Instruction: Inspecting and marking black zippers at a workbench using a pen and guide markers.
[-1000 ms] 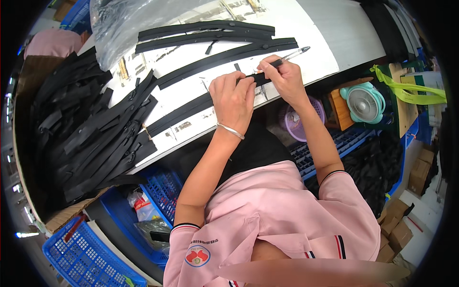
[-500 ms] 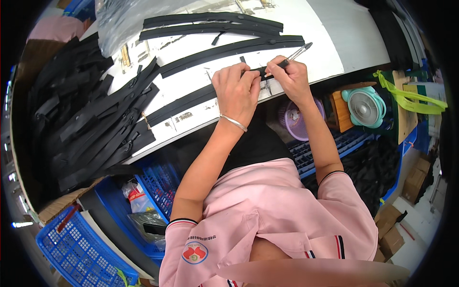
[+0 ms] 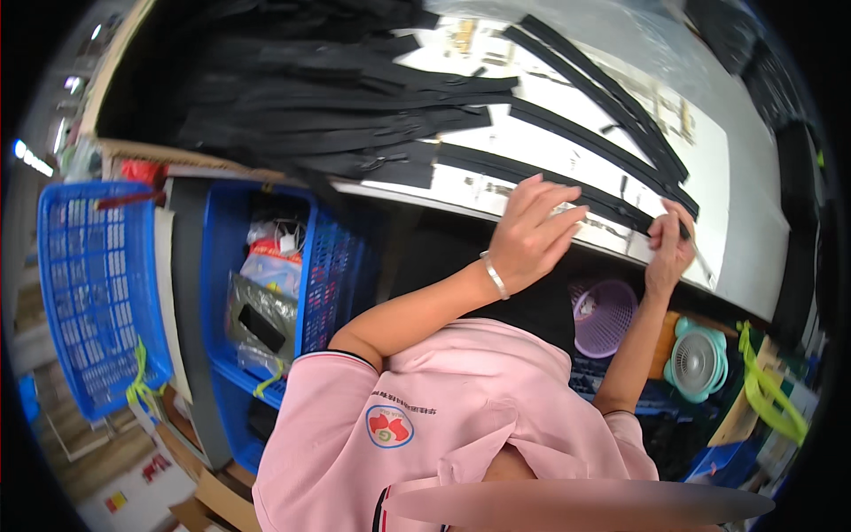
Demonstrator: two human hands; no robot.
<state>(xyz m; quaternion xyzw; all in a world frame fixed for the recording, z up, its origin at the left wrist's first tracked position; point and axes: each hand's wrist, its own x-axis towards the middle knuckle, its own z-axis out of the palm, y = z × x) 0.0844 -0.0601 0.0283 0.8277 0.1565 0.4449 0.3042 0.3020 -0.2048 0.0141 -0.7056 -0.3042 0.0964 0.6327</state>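
Note:
A long black zipper [image 3: 479, 163] lies along the near edge of the white work board [image 3: 567, 152]. Just over its near edge, my left hand [image 3: 534, 235] hovers open, fingers spread, with nothing in them. At the zipper's right end, my right hand [image 3: 671, 246] is closed around a slim tool [image 3: 703, 264] with a dark grip and a thin metal end, possibly tweezers; its exact kind is blurred. Another black zipper [image 3: 576, 140] lies behind, and two more zippers [image 3: 612, 93] slant across the board's far right.
A heap of black zippers [image 3: 337, 115] covers the left of the table, in a cardboard box [image 3: 168, 152]. Below stand blue crates [image 3: 105, 293] and a blue bin [image 3: 217, 293] holding plastic bags. A purple basket [image 3: 605, 317] and a turquoise fan [image 3: 698, 359] are at lower right.
The view has turned and shifted toward the left. My left hand has lifted off the zipper and spread its fingers. My right hand still holds the slim tool, its metal end now pointing toward me.

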